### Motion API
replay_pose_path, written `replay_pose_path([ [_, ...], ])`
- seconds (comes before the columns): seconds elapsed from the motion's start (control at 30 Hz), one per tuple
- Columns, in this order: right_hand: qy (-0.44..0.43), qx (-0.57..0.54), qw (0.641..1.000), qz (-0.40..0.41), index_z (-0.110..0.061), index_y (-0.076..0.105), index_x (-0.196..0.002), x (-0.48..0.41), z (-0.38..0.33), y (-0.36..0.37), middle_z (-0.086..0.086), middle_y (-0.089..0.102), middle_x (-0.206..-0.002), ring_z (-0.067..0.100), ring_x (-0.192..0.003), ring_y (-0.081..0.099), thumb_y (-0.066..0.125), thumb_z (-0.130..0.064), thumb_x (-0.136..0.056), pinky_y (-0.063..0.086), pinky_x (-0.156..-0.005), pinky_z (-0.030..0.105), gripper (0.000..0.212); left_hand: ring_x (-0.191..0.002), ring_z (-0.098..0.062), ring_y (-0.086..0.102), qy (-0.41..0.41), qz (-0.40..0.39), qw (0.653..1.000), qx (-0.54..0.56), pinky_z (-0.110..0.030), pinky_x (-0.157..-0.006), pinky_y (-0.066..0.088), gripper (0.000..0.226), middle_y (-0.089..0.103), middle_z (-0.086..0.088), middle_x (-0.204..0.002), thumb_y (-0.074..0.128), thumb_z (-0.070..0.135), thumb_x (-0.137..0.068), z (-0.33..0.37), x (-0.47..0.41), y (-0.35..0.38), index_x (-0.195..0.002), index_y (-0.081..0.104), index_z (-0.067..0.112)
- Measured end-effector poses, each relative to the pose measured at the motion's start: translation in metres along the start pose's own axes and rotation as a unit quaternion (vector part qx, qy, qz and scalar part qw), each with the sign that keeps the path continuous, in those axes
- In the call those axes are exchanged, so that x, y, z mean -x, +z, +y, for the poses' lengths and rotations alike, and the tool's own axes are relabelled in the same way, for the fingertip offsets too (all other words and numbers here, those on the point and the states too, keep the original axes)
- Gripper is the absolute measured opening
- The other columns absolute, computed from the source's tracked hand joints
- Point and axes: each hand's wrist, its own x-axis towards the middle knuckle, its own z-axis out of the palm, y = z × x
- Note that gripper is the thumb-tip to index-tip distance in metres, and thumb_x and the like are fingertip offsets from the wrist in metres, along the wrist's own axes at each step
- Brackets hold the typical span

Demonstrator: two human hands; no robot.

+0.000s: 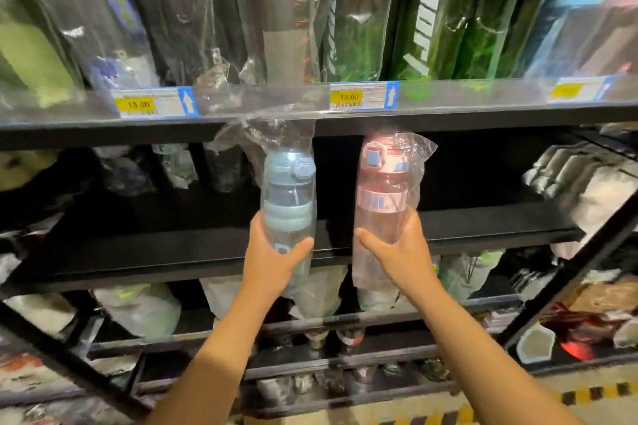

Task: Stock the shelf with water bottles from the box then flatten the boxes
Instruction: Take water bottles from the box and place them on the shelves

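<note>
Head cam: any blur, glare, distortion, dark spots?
Head view: periphery smeared and bent by the wide lens; glare on the plastic-wrapped blue bottle and pink bottle; middle shelf recess dark; left hand and right hand fairly sharp.

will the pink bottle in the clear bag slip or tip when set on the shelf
The pink translucent plastic water bottle sits in a loose clear bag, so the right hand may feel it slide. It looks empty, probably light. Tall and narrow, it could tip.
</note>
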Motion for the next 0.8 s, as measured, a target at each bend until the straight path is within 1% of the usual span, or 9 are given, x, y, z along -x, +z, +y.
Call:
replay_pose_path([
  [0.1, 0.005, 0.010, 1.000, 0.004, -0.029, 0.041, -0.134, -0.032, 0.008, 0.007, 0.003, 0.048, -0.137, 0.018, -0.125, 0.054, 0.086, -0.030, -0.083, 0.046, -0.102, 0.032, 0.068, -0.109, 0.027, 0.050, -0.006, -0.011, 1.000, 0.002, 0.003, -0.080, 0.042, 0.085, 0.051, 0.031, -0.126, 0.090, 0.031, -0.079, -0.010, -0.035, 0.020, -0.143, 0.035, 0.038],
  [0.27, 0.015, 0.007, 1.000, 0.012, -0.019, 0.040, -0.138, -0.079, 0.021, 0.022, 0.007, 0.049, -0.139, 0.020, -0.128, 0.053, 0.089, -0.027, -0.081, 0.045, -0.109, 0.036, 0.075, -0.083, 0.006, 0.065, -0.053, 0.007, 0.999, -0.003, -0.013, -0.069, 0.047, 0.040, 0.066, 0.015, -0.099, 0.089, 0.033, -0.080, -0.025, -0.094, 0.051, -0.105, 0.058, 0.029],
  [0.37, 0.063, 0.029, 0.997, 0.027, -0.015, 0.047, -0.111, -0.105, 0.029, 0.030, 0.008, 0.057, -0.115, 0.016, -0.101, 0.059, 0.089, -0.033, -0.080, 0.050, -0.084, 0.026, 0.055, -0.060, -0.012, 0.052, -0.148, 0.024, 0.989, 0.015, -0.025, -0.058, 0.041, 0.041, 0.057, 0.010, -0.063, 0.089, 0.035, -0.078, -0.032, -0.124, 0.069, -0.069, 0.055, 0.014],
  [0.43, 0.091, 0.035, 0.995, 0.025, -0.011, 0.052, -0.082, -0.124, 0.035, 0.034, 0.004, 0.058, -0.080, 0.011, -0.068, 0.053, 0.087, -0.026, -0.080, 0.044, -0.061, 0.024, 0.038, -0.086, -0.016, 0.056, -0.197, 0.024, 0.980, 0.009, -0.026, -0.076, 0.042, 0.037, 0.061, 0.003, -0.095, 0.087, 0.037, -0.081, -0.031, -0.140, 0.078, -0.092, 0.059, 0.017],
  [0.5, 0.126, 0.032, 0.991, 0.024, -0.010, 0.054, -0.067, -0.141, 0.048, 0.038, -0.001, 0.053, -0.064, 0.012, -0.062, 0.048, 0.082, -0.010, -0.083, 0.040, -0.056, 0.024, 0.032, -0.110, -0.020, 0.058, -0.124, 0.035, 0.991, 0.043, -0.024, -0.088, 0.045, 0.049, 0.060, -0.006, -0.124, 0.089, 0.025, -0.081, -0.033, -0.155, 0.087, -0.115, 0.055, 0.021],
  [0.57, 0.155, 0.015, 0.988, 0.014, -0.005, 0.062, -0.088, -0.155, 0.058, 0.037, 0.001, 0.058, -0.081, 0.015, -0.080, 0.052, 0.074, -0.004, -0.089, 0.037, -0.051, 0.008, 0.012, -0.116, -0.017, 0.062, -0.032, 0.066, 0.994, 0.081, -0.025, -0.095, 0.051, 0.076, 0.059, -0.014, -0.134, 0.089, 0.000, -0.075, -0.035, -0.168, 0.094, -0.136, 0.046, 0.014],
  [0.63, 0.174, 0.021, 0.984, -0.017, -0.009, 0.060, -0.114, -0.169, 0.060, 0.036, 0.007, 0.062, -0.103, 0.012, -0.078, 0.052, 0.073, -0.014, -0.093, 0.037, -0.048, 0.003, 0.025, -0.110, 0.000, 0.064, 0.013, 0.071, 0.995, 0.067, -0.017, -0.096, 0.050, 0.087, 0.059, -0.013, -0.131, 0.087, -0.009, -0.073, -0.043, -0.183, 0.102, -0.143, 0.038, 0.004],
  [0.73, 0.047, -0.059, 0.996, -0.038, -0.004, 0.054, -0.124, -0.196, 0.050, 0.041, 0.018, 0.065, -0.125, 0.009, -0.097, 0.065, 0.072, 0.006, -0.089, 0.048, -0.085, 0.007, 0.040, -0.114, -0.008, 0.064, 0.047, 0.059, 0.995, 0.063, -0.023, -0.101, 0.050, 0.082, 0.061, -0.013, -0.130, 0.087, -0.005, -0.075, -0.050, -0.196, 0.111, -0.142, 0.039, 0.002],
  [0.8, -0.007, -0.134, 0.991, -0.009, 0.001, 0.053, -0.119, -0.210, 0.055, 0.046, 0.026, 0.067, -0.126, 0.032, -0.116, 0.068, 0.066, 0.025, -0.082, 0.054, -0.101, 0.041, 0.046, -0.115, -0.004, 0.064, 0.056, 0.059, 0.994, 0.066, -0.027, -0.106, 0.049, 0.078, 0.064, -0.004, -0.127, 0.089, 0.002, -0.077, -0.052, -0.200, 0.115, -0.138, 0.044, 0.017],
])
